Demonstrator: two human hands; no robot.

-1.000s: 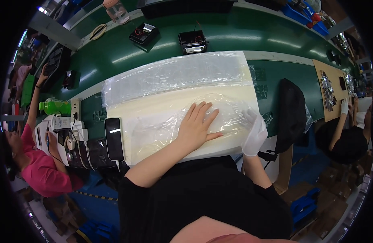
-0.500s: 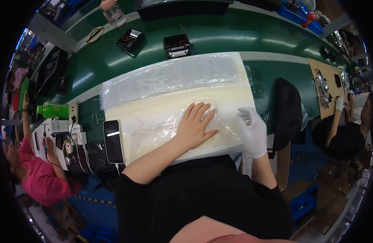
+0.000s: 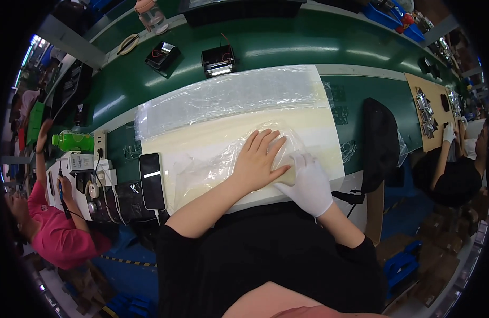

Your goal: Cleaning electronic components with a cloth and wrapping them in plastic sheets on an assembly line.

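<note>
My bare left hand (image 3: 259, 161) lies with fingers spread on thin clear plastic film (image 3: 202, 177). Under the film is a broad cream-white sheet-covered surface (image 3: 175, 137) on the workbench. Beside the left thumb, my right hand (image 3: 310, 185) wears a white glove. Its fingers are bent around the right part of the film, near a pale rounded patch; the fingertips are partly lost against the white. Across the far part of the pale surface runs a strip of shiny clear wrap (image 3: 228, 95).
Left of the pale surface are a phone (image 3: 151, 181), a power strip (image 3: 99, 142) and a green bottle (image 3: 73, 141). Two open black boxes (image 3: 218, 61) (image 3: 162, 56) with red wires stand beyond. A black cover-like object (image 3: 378, 143) is at right. People work on both sides.
My gloved right hand has moved left from the surface's right edge onto the film beside my left hand. My left hand stays spread on the film. The view has shifted slightly.
</note>
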